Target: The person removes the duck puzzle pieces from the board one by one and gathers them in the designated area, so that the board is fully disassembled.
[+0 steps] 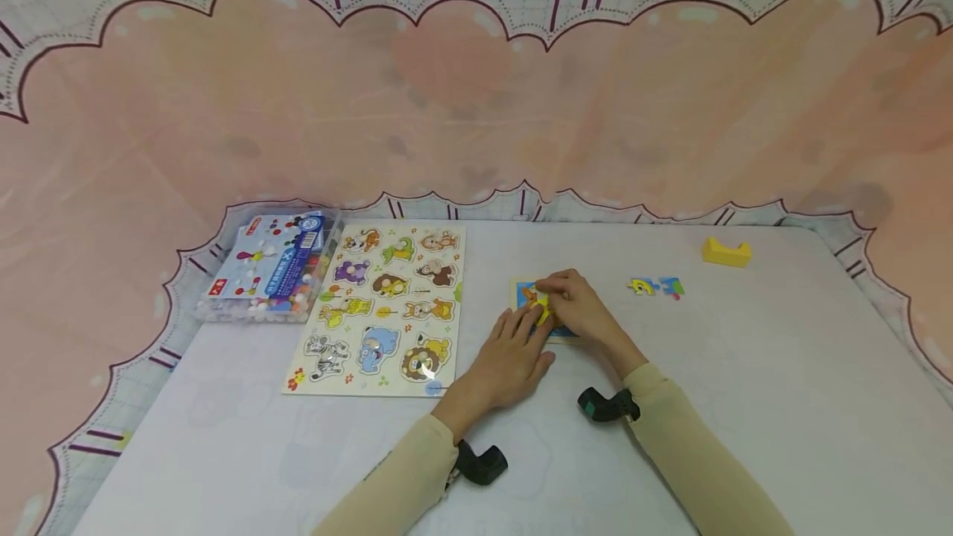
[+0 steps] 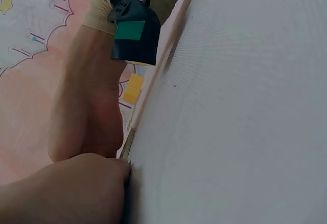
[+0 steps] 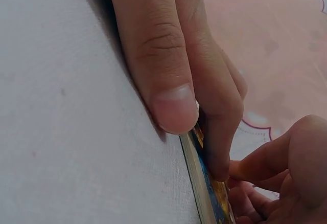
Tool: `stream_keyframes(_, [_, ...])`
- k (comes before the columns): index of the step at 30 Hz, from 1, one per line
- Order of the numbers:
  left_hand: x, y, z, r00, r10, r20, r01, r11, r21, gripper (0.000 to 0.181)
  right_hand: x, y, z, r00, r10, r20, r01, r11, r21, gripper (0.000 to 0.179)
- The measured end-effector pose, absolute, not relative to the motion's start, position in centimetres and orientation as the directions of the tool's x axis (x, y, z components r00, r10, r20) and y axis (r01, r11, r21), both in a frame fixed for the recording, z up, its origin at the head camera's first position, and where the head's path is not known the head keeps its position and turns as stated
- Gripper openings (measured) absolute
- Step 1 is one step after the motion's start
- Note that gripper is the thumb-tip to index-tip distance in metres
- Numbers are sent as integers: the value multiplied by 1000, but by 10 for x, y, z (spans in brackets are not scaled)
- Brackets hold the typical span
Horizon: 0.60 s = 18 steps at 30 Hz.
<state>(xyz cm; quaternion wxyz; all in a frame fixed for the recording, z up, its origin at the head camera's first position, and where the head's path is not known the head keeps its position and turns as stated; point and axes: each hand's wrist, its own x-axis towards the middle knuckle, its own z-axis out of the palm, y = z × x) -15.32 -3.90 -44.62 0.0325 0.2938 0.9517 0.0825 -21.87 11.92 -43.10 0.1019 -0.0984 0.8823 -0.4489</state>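
Note:
A small jigsaw puzzle [image 1: 524,294] with a blue, yellow and orange picture lies on the table, largely covered by both hands. My left hand [image 1: 510,358] reaches in from the near side, fingers stretched, fingertips resting on the puzzle; its thumb points off to the right. With bent fingers, my right hand [image 1: 584,313] pinches a yellow puzzle piece [image 1: 543,304] at the puzzle's surface, though its fingertips are partly hidden. In the right wrist view the left thumb [image 3: 176,111] is beside the puzzle's edge [image 3: 196,183], and the right hand [image 3: 291,170] meets the left index finger.
Two loose jigsaw pieces [image 1: 655,286] lie to the right. Behind them stands a yellow notched block [image 1: 725,253]. An animal puzzle board [image 1: 402,271] lies left of the hands, beside a clear plastic box [image 1: 264,267] of colourful beads. A patterned curtain [image 1: 476,106] hangs behind the table.

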Motion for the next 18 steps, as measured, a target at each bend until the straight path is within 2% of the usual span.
stream_keyframes(18, [-154, -39, -446, -824, 566, -21, 553, 814, 178, 54, -218, 118, -433, -963, -259, -74, -88, 561, -823, 35])
